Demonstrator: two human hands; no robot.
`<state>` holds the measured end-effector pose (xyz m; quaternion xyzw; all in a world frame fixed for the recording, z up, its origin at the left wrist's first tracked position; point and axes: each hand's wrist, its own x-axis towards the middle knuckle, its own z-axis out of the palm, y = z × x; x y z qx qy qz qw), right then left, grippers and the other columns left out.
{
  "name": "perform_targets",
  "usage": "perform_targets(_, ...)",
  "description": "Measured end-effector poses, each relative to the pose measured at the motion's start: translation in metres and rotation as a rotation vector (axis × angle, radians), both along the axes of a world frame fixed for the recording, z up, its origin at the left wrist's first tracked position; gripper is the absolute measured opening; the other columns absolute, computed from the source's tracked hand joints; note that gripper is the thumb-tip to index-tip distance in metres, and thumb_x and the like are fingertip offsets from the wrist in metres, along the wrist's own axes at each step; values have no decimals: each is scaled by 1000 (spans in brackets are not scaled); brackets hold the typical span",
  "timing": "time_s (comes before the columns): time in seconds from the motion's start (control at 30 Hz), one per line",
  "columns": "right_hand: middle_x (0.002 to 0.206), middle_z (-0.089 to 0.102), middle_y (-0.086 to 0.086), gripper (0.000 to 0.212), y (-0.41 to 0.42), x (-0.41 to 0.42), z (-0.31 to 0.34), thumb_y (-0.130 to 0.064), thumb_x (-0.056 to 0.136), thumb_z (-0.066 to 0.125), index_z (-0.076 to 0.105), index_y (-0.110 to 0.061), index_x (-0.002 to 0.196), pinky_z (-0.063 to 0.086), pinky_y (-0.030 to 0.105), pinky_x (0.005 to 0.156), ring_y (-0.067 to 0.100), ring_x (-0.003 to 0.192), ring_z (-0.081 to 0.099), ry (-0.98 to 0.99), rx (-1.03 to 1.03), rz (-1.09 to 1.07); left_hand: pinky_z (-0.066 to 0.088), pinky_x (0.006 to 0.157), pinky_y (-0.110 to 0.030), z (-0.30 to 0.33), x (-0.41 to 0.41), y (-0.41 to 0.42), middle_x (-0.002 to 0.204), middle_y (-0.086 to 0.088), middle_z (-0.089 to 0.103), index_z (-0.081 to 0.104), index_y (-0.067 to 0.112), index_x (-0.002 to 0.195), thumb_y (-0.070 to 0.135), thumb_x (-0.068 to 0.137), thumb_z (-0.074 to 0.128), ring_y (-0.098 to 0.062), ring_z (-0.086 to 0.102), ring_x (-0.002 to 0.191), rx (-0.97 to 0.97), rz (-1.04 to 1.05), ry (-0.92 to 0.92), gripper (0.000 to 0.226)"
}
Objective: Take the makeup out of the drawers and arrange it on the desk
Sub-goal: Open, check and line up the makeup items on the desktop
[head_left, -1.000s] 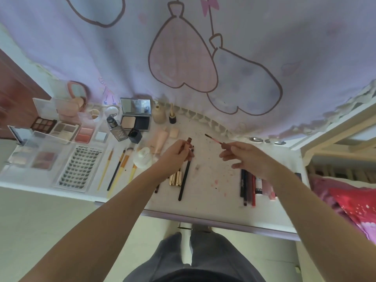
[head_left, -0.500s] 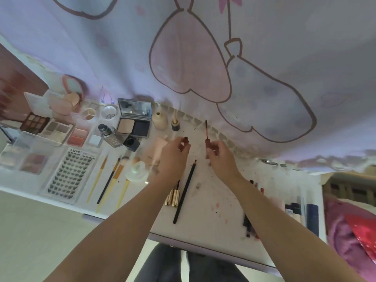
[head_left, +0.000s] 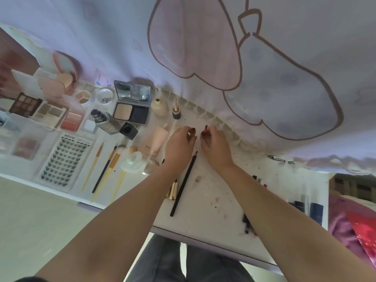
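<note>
Both hands meet just behind the black pencil (head_left: 183, 185) tip. Left hand (head_left: 180, 144) pinches a dark red lip-gloss tube (head_left: 192, 130); right hand (head_left: 215, 146) pinches its wand (head_left: 204, 132), fingers curled. Risk: wand misses the tube mouth and smears the desk (head_left: 213, 202), already stained red right of the pencil.

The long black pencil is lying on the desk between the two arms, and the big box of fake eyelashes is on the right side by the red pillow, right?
Not quite. The black pencil does lie on the desk between the arms, but the box of fake eyelashes is on the left side, next to the yellow-handled brushes, far from the red pillow. The head view shows it.
</note>
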<state>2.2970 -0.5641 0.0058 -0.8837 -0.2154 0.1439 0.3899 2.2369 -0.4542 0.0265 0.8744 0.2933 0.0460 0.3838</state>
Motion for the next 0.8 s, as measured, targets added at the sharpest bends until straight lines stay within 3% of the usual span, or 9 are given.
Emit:
perform_targets(0.17,99,54,-2,17,0,1,-1,-16,92,57,54,-11,107,44,25,84,17,105,51,15,33,-1,34,62,-20,-4,2,2,92,5,55,60,15,108,26,93,53,-9,50,74,30,-22,38,20)
perform_targets(0.37,101,54,-4,20,-2,1,-2,-18,90,59,53,-12,109,47,29,87,19,106,52,30,40,-8,35,63,-19,-3,-4,0,96,5,56,54,17,120,28,92,55,-5,49,74,23,-34,53,30)
perform_targets(0.53,119,55,3,31,-18,0,11,-16,90,60,50,-10,119,45,23,90,13,106,53,113,-1,-13,33,55,-16,9,-23,-8,76,11,50,45,22,110,28,90,58,-4,49,66,-12,43,34,25)
perform_targets(0.63,113,61,1,20,-51,0,28,-12,93,55,57,-10,113,42,18,85,12,102,58,140,-71,52,37,55,-21,17,-41,-35,77,12,49,47,19,108,28,93,53,-10,51,69,33,-102,-6,19)
perform_targets(0.7,106,65,1,16,-81,0,40,-12,94,52,62,-12,106,42,19,81,14,97,59,161,-164,105,44,64,-31,17,-52,-65,87,4,55,50,15,106,30,95,48,-18,55,78,94,-287,-14,18)
perform_targets(0.8,104,66,1,20,-121,3,53,-12,94,46,64,-14,103,43,23,77,12,91,57,168,-346,105,37,71,-33,9,-55,-114,99,-3,59,50,14,108,33,98,40,-23,55,91,196,-509,45,25)
